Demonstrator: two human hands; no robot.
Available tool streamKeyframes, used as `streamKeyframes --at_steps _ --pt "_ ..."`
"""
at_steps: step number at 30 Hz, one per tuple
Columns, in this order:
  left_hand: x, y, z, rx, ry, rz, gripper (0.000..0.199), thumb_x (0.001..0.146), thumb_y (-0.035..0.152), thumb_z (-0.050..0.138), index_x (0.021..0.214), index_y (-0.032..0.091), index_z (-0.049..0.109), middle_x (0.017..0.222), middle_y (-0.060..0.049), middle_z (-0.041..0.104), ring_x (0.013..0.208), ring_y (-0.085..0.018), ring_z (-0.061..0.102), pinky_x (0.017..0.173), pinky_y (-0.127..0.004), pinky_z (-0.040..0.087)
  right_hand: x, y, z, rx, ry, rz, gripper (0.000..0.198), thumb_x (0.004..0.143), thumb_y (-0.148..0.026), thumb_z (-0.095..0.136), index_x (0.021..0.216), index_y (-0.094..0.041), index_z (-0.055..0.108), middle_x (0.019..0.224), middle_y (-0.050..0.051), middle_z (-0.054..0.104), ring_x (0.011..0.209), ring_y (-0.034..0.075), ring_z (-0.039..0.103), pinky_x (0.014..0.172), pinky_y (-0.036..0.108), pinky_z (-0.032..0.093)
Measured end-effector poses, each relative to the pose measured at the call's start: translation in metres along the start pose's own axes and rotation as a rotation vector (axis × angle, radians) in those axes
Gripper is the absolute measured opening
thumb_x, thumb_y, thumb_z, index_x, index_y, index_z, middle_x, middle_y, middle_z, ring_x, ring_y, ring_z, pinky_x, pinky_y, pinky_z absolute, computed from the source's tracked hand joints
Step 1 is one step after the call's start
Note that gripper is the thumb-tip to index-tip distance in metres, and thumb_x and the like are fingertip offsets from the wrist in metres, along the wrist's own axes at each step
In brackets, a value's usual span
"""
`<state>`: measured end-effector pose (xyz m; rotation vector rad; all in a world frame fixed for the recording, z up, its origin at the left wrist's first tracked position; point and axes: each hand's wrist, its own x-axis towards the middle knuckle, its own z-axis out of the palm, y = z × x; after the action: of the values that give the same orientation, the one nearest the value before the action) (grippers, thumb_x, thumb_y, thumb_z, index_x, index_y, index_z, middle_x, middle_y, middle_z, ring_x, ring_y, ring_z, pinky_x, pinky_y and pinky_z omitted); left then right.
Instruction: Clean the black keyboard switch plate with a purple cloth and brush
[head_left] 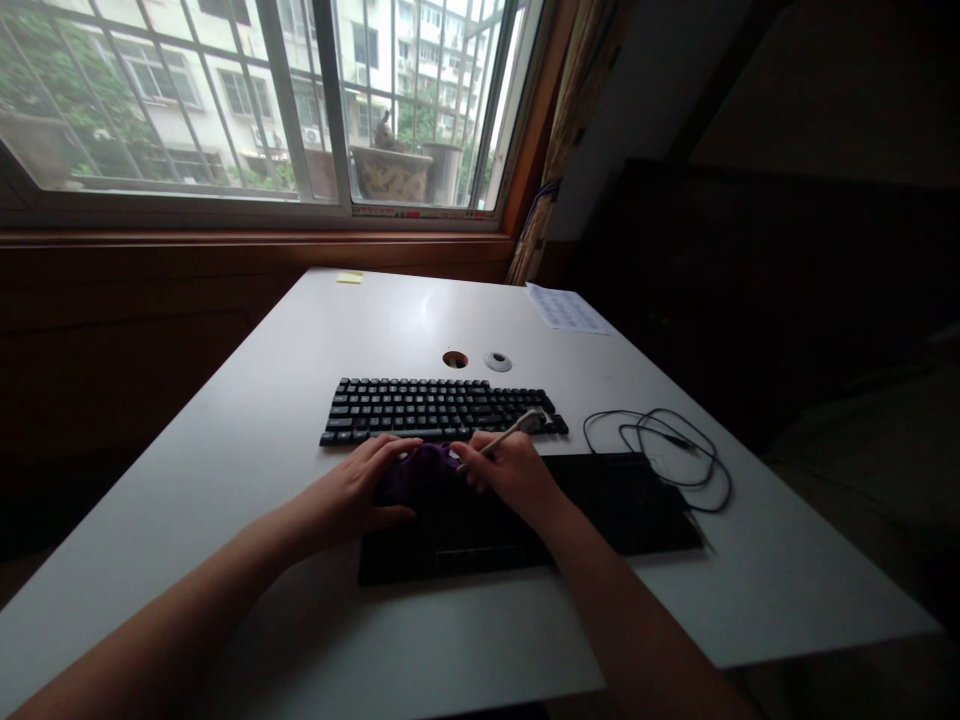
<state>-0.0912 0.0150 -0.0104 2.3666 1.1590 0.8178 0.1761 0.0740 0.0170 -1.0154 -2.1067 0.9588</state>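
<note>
A crumpled purple cloth (420, 472) lies over the far left part of a flat black panel (630, 500), which looks like a keyboard's lower casing. My left hand (364, 485) is closed on the cloth's left side, fingers on top and thumb lower down. In my right hand (514, 475) is a slim brush (499, 440), tilted with its pale, bushy end up and to the right. The fingertips of this hand are at the cloth's right edge. Just beyond both hands, a black keyboard (420, 408) with its keys showing lies crosswise.
A black cable (637, 412) lies in loops right of the panel. Two round fittings, an orange-brown hole (455, 359) and a grey ring (498, 361), sit beyond the keyboard. Printed paper (570, 310) and a yellow sticky note (350, 278) lie at the white table's (247, 410) far side.
</note>
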Motion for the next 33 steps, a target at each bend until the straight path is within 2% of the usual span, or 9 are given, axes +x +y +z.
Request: streamKeyframes --at_steps 4,8,11,17,19,23,25,31,33 --pt "0.001 0.002 0.0 -0.001 0.007 0.032 0.079 0.084 0.025 0.08 0.15 0.028 0.037 0.134 -0.013 0.057 0.118 -0.03 0.059 0.1 -0.05 0.053 0.0 -0.001 0.007 0.098 -0.034 0.02 0.04 0.094 -0.053 0.066 0.071 -0.02 0.065 0.062 0.0 0.07 0.052 0.012 0.064 0.052 0.021 0.047" --pt "0.001 0.0 0.001 0.006 0.015 0.007 0.078 0.083 0.027 0.081 0.149 0.029 0.039 0.135 -0.012 0.057 0.119 -0.03 0.059 0.101 -0.05 0.053 0.002 -0.002 -0.008 -0.093 0.064 0.042 0.045 0.099 -0.044 0.058 0.061 -0.02 0.057 0.053 -0.002 0.063 0.045 0.009 0.057 0.048 0.021 0.041" --pt "0.0 -0.002 0.001 0.001 0.004 -0.008 0.076 0.085 0.028 0.079 0.149 0.031 0.038 0.137 -0.011 0.056 0.121 -0.03 0.058 0.102 -0.049 0.052 0.003 -0.002 -0.013 -0.209 0.128 0.004 0.049 0.1 -0.039 0.056 0.056 -0.02 0.052 0.048 -0.003 0.056 0.043 0.009 0.053 0.049 0.022 0.038" --pt "0.0 0.0 0.0 -0.015 0.001 -0.007 0.075 0.085 0.03 0.079 0.149 0.031 0.039 0.137 -0.011 0.055 0.121 -0.03 0.057 0.102 -0.049 0.052 0.001 -0.001 0.004 0.043 -0.025 -0.013 0.04 0.097 -0.049 0.061 0.068 -0.02 0.063 0.059 -0.001 0.067 0.051 0.011 0.062 0.052 0.022 0.044" --pt "0.0 0.0 0.0 -0.01 0.008 -0.007 0.076 0.085 0.031 0.079 0.149 0.031 0.039 0.137 -0.011 0.055 0.121 -0.03 0.058 0.102 -0.049 0.052 0.001 0.0 0.0 -0.017 0.001 -0.013 0.042 0.098 -0.047 0.06 0.066 -0.02 0.061 0.058 -0.001 0.066 0.051 0.011 0.061 0.054 0.022 0.043" --pt "-0.001 -0.002 0.002 0.003 0.018 0.016 0.076 0.086 0.029 0.078 0.15 0.03 0.038 0.137 -0.011 0.055 0.121 -0.029 0.058 0.102 -0.047 0.052 0.005 0.002 -0.021 -0.308 0.133 0.003 0.048 0.099 -0.039 0.056 0.055 -0.021 0.049 0.049 -0.004 0.051 0.048 0.01 0.049 0.054 0.025 0.034" --pt "-0.001 -0.003 0.003 0.004 0.018 0.034 0.075 0.086 0.027 0.077 0.15 0.03 0.038 0.135 -0.011 0.056 0.119 -0.028 0.059 0.101 -0.045 0.053 0.005 0.003 -0.026 -0.352 0.145 -0.02 0.049 0.098 -0.038 0.057 0.054 -0.02 0.046 0.048 -0.004 0.047 0.048 0.01 0.045 0.054 0.026 0.03" --pt "0.0 -0.001 0.002 0.021 -0.003 0.013 0.073 0.085 0.028 0.079 0.147 0.029 0.04 0.134 -0.011 0.056 0.119 -0.029 0.058 0.101 -0.047 0.052 0.002 -0.001 -0.006 -0.151 0.06 -0.093 0.047 0.1 -0.043 0.055 0.059 -0.02 0.055 0.055 -0.003 0.057 0.052 0.01 0.051 0.058 0.025 0.036" --pt "0.0 -0.001 0.002 0.018 -0.013 0.01 0.073 0.086 0.027 0.078 0.148 0.03 0.04 0.134 -0.011 0.056 0.119 -0.029 0.058 0.101 -0.047 0.052 0.003 0.0 -0.007 -0.172 0.065 -0.082 0.048 0.1 -0.043 0.055 0.058 -0.02 0.053 0.054 -0.003 0.056 0.051 0.01 0.05 0.058 0.025 0.034"
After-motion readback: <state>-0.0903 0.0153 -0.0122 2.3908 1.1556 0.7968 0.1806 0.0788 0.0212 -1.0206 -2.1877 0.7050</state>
